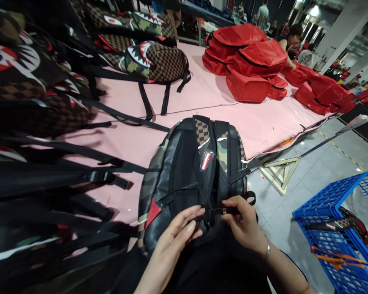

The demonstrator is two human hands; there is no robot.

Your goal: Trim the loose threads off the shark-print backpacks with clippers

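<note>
A black, camouflage and brown-checked backpack [184,171] lies on the near edge of the pink table, its shoulder straps [207,171] facing up. My left hand [182,230] has its thumb and fingers closed on the lower end of a black strap. To its right, my right hand [245,222] pinches a small black object [233,210] with a shiny spot. A thin dark piece runs from that object toward my left fingers; its exact kind is unclear. Shadow hides the strap ends between the two hands.
Patterned backpacks [159,59] are piled at left and far left, with loose straps trailing on the pink table [129,96]. Red bags [248,61] stand farther back, near another person. On the right floor are a blue crate [322,204] and a metal stand [283,171].
</note>
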